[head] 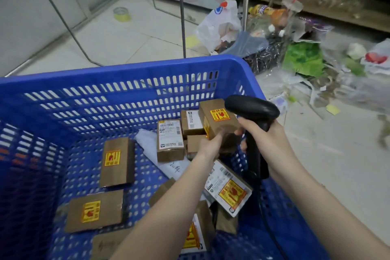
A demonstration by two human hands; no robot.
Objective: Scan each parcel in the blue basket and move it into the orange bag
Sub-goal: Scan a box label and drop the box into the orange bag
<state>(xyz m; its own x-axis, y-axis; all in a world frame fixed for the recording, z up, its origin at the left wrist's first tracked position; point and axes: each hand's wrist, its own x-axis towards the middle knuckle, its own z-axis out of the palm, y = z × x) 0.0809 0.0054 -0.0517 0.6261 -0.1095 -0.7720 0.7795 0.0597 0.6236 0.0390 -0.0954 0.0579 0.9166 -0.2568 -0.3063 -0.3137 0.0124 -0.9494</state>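
Observation:
A blue perforated basket fills the lower left of the head view and holds several brown cardboard parcels with yellow-red stickers. My left hand reaches into the basket and grips one tilted brown parcel near the right wall, lifted slightly above the others. My right hand holds a black handheld barcode scanner just right of that parcel, its head facing left over it. Flat parcels lie at the basket's left and front left. No orange bag is in view.
A white paper sheet lies under parcels in the basket. On the tiled floor to the right sits a heap of plastic bags and rubbish. Metal frame legs stand behind the basket. A tape roll lies far left.

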